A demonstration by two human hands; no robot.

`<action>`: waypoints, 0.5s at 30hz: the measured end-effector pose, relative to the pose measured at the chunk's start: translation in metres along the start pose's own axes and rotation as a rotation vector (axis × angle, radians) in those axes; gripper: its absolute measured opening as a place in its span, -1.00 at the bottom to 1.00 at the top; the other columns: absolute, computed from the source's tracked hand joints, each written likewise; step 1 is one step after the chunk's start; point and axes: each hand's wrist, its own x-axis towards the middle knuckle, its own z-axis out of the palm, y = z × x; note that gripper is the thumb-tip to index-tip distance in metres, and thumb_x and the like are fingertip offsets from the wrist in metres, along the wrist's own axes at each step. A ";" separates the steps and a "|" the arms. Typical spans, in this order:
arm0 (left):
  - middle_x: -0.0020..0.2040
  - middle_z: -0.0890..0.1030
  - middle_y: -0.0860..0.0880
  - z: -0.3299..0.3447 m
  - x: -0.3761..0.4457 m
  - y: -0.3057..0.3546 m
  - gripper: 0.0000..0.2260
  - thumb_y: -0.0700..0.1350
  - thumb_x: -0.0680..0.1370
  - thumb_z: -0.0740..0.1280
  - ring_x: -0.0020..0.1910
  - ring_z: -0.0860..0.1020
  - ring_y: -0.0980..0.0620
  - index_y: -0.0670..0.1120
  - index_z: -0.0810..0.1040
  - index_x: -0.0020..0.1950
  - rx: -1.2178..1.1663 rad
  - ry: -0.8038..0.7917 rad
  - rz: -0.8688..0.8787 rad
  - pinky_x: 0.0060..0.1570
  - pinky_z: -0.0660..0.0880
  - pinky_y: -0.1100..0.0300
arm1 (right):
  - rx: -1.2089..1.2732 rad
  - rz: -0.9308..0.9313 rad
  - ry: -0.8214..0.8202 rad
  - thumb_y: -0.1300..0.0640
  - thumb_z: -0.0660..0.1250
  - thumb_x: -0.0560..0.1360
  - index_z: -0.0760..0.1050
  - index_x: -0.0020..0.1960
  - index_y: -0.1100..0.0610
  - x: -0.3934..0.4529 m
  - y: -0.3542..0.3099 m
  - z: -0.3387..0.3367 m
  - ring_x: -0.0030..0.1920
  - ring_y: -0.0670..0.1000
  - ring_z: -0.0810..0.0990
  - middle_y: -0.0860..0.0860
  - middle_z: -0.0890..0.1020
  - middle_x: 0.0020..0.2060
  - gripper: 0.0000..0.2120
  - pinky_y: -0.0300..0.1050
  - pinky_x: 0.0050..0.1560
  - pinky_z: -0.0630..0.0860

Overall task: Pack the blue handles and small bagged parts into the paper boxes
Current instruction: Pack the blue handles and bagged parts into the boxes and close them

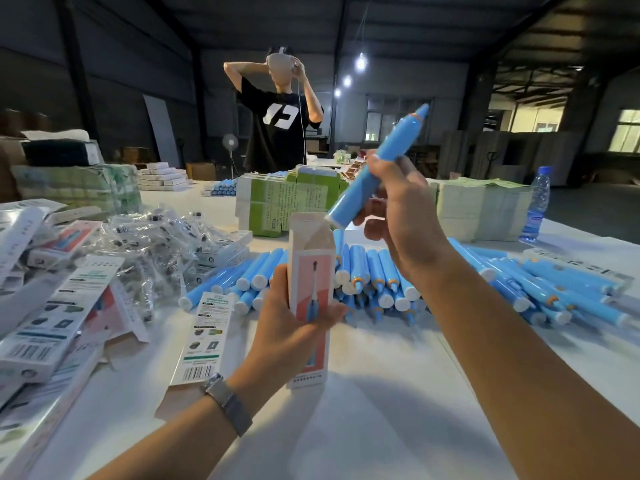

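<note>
— Two hands up; what room is round the paper box (310, 289)?

— Bare table (363, 410) on the near side of the box; loose blue handles (381, 278) heaped just behind it; bagged parts (152, 244) piled to its left.

— And the grips?

— Left hand (294, 327) curls round the upright box, top flap open; right hand (398, 209) clamps one blue handle (375, 168), tilted, its lower end just above the box mouth.

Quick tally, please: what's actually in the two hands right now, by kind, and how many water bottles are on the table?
Blue handle, gripped by the right hand: 1
Paper box, open at the top, gripped by the left hand: 1
Water bottle, at the table's far right: 1
Total: 3
</note>
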 end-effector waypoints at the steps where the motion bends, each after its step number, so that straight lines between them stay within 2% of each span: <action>1: -0.20 0.62 0.11 0.001 -0.001 0.000 -0.61 -0.02 0.31 0.56 -0.22 0.64 0.07 0.26 0.42 -0.06 0.010 -0.001 0.022 -0.22 0.56 0.26 | -0.042 -0.026 -0.015 0.01 0.28 0.54 0.45 0.01 0.07 -0.003 -0.001 0.004 -0.46 -0.06 0.49 -0.12 0.54 -0.43 -0.86 -0.28 -0.52 0.34; 3: -0.21 0.61 0.16 0.002 -0.002 -0.001 -0.60 -0.03 0.31 0.57 -0.24 0.62 0.15 0.25 0.41 -0.06 0.023 0.002 0.050 -0.24 0.53 0.32 | -0.135 -0.074 -0.017 0.05 0.33 0.54 0.50 -0.05 0.08 -0.007 0.002 0.010 -0.40 -0.04 0.46 -0.05 0.50 -0.36 -0.90 -0.27 -0.46 0.36; 5: -0.20 0.61 0.18 0.003 -0.001 -0.002 -0.60 -0.01 0.32 0.56 -0.24 0.62 0.17 0.26 0.41 -0.05 0.023 0.004 0.057 -0.26 0.55 0.32 | -0.285 -0.092 -0.033 0.09 0.38 0.51 0.52 -0.06 0.03 -0.008 0.010 0.013 -0.31 -0.04 0.47 -0.07 0.49 -0.28 -0.95 -0.23 -0.33 0.40; 6: -0.18 0.62 0.17 0.003 -0.001 -0.002 -0.63 0.04 0.33 0.54 -0.23 0.64 0.14 0.27 0.40 -0.04 0.024 0.010 0.047 -0.25 0.57 0.27 | -0.354 -0.094 -0.054 0.11 0.41 0.49 0.53 0.04 0.02 -0.008 0.015 0.015 -0.30 -0.07 0.49 -0.09 0.50 -0.23 -0.86 -0.22 -0.28 0.43; 7: -0.16 0.62 0.15 0.004 0.000 -0.002 -0.68 0.11 0.35 0.49 -0.22 0.65 0.08 0.29 0.40 -0.04 0.016 0.018 0.029 -0.24 0.61 0.19 | -0.396 -0.102 -0.083 0.14 0.43 0.47 0.50 0.19 0.00 -0.009 0.019 0.015 -0.30 -0.12 0.51 -0.10 0.51 -0.17 -0.69 -0.22 -0.26 0.47; 9: -0.15 0.62 0.08 0.003 0.002 -0.001 -0.82 0.25 0.41 0.35 -0.22 0.65 -0.02 0.31 0.42 -0.06 -0.039 0.029 0.003 -0.26 0.62 0.08 | -0.430 -0.165 -0.164 0.22 0.46 0.43 0.24 0.47 -0.12 -0.011 0.026 0.016 -0.27 -0.20 0.54 -0.08 0.50 -0.03 -0.28 -0.32 -0.23 0.51; 10: -0.17 0.62 0.06 0.001 0.003 -0.001 -0.84 0.27 0.46 0.30 -0.25 0.64 -0.02 0.27 0.43 -0.04 -0.057 0.035 0.007 -0.30 0.59 0.12 | -0.441 -0.205 -0.202 0.25 0.47 0.42 0.12 0.53 -0.18 -0.012 0.029 0.016 -0.25 -0.20 0.55 -0.06 0.50 0.03 -0.15 -0.34 -0.21 0.52; 11: -0.21 0.61 0.07 -0.001 0.004 -0.001 -0.84 0.25 0.51 0.25 -0.28 0.63 0.01 0.21 0.43 -0.03 -0.058 0.043 0.011 -0.32 0.56 0.16 | -0.458 -0.235 -0.221 0.24 0.48 0.41 0.07 0.54 -0.21 -0.012 0.031 0.017 -0.22 -0.16 0.57 -0.06 0.51 0.07 -0.11 -0.33 -0.19 0.53; 13: -0.25 0.59 0.11 -0.005 0.005 0.000 -0.81 0.19 0.54 0.19 -0.30 0.61 0.08 0.10 0.42 -0.01 -0.040 0.050 0.021 -0.31 0.54 0.21 | -0.512 -0.265 -0.200 0.16 0.50 0.41 0.16 0.50 -0.19 -0.010 0.032 0.017 -0.21 -0.10 0.56 -0.10 0.52 0.01 -0.19 -0.30 -0.18 0.54; 15: -0.26 0.58 0.12 -0.009 0.006 0.000 -0.81 0.15 0.55 0.20 -0.30 0.60 0.12 0.04 0.40 -0.02 -0.026 0.042 0.041 -0.31 0.53 0.26 | -0.543 -0.273 -0.157 0.10 0.52 0.40 0.30 0.39 -0.12 -0.010 0.034 0.017 -0.23 -0.15 0.53 -0.14 0.51 -0.06 -0.34 -0.30 -0.19 0.52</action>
